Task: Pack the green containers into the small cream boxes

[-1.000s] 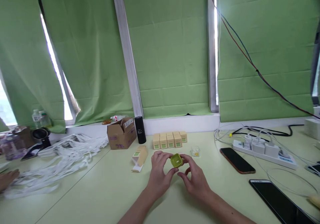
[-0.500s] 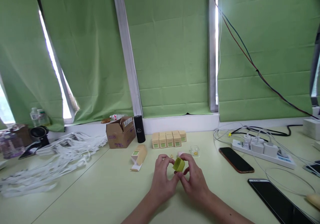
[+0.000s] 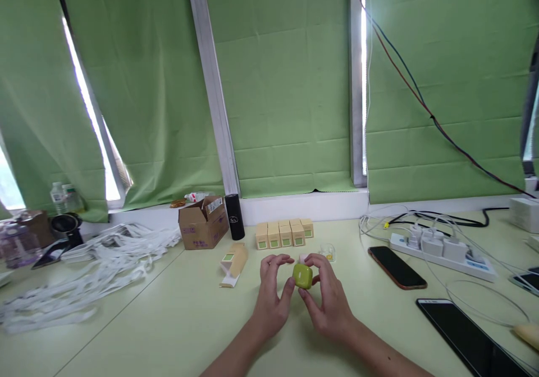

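A small, rounded, glossy green case (image 3: 302, 276) is held a little above the table in front of me. My right hand (image 3: 330, 298) grips it, index finger at the top edge and thumb below. Just left of the case is my left hand (image 3: 273, 295), its thumb and index finger apart; the thumb tip lies close to the case, and I cannot tell whether it touches. Behind my right fingers sit a clear plastic container (image 3: 327, 252) and a partly hidden pale piece (image 3: 302, 258). An opened kraft paper box (image 3: 234, 263) lies to the left.
Several small kraft boxes (image 3: 280, 235) stand in rows behind my hands. Farther left are a cardboard box (image 3: 202, 223), a black cylinder (image 3: 234, 217) and tangled white straps (image 3: 126, 259). Phones (image 3: 397, 267), a tablet-like device (image 3: 467, 337) and a power strip (image 3: 442, 256) with cables lie right.
The green case has turned from showing its hollow opening to showing its smooth closed outside. My left fingers have spread and come away from it, while my right hand keeps hold.
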The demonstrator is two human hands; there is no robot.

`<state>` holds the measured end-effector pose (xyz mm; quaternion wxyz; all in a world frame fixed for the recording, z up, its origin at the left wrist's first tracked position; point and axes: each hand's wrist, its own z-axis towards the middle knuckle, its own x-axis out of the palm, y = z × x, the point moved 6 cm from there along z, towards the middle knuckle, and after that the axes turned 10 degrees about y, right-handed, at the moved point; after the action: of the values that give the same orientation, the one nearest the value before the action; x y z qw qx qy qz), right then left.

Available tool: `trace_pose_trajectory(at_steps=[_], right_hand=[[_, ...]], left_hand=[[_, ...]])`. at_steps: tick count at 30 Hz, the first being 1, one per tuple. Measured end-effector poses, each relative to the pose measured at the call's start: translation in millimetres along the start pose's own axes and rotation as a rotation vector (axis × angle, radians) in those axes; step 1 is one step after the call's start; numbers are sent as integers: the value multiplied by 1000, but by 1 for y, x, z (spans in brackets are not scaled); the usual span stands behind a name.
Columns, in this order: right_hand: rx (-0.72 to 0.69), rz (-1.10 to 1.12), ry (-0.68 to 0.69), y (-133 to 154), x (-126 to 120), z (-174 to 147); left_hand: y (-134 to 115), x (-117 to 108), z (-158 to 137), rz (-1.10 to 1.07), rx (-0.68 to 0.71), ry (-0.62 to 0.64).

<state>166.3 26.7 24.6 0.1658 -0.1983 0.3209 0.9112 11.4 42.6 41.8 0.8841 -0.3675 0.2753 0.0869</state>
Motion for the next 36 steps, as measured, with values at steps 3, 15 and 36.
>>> trace_pose_trajectory(at_steps=[3,15,36], right_hand=[[1,29,-1,0,1,0],[79,132,28,-14,6,0],[177,-756,424,-59,42,64]], left_hand=[[-4,1,0,-2,48,45],[-5,12,-1,-80,101,144],[83,-15,4,-1075,-328,-340]])
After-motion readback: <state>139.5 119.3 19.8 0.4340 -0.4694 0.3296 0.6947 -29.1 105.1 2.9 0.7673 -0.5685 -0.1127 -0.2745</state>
